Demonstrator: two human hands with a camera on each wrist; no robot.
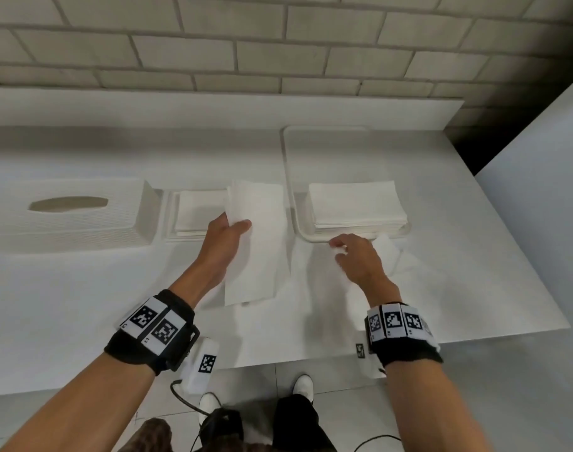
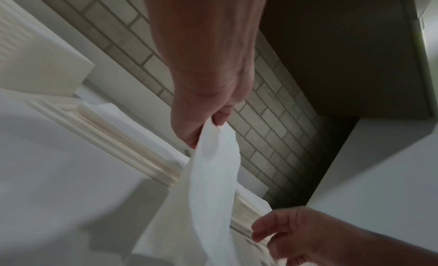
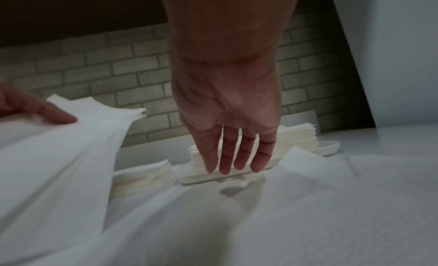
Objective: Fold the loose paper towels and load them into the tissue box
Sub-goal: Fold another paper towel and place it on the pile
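My left hand [image 1: 233, 228] pinches the far end of a folded white paper towel [image 1: 257, 243] between thumb and fingers and holds it lifted above the counter; the pinch also shows in the left wrist view [image 2: 213, 127]. Just left of it sits the tissue box base [image 1: 169, 216] with a stack of folded towels [image 1: 198, 210]. The white box cover [image 1: 69, 213] with its oval slot lies further left. My right hand [image 1: 342, 247] hovers with fingers [image 3: 237, 157] straight, pointing down over an unfolded towel [image 1: 389, 256] on the counter.
A white tray [image 1: 290, 158] at the right holds a thick stack of unfolded towels [image 1: 356, 203]. A brick wall and a raised ledge run along the back. The counter's front edge is close to my body, and a white panel stands at the far right.
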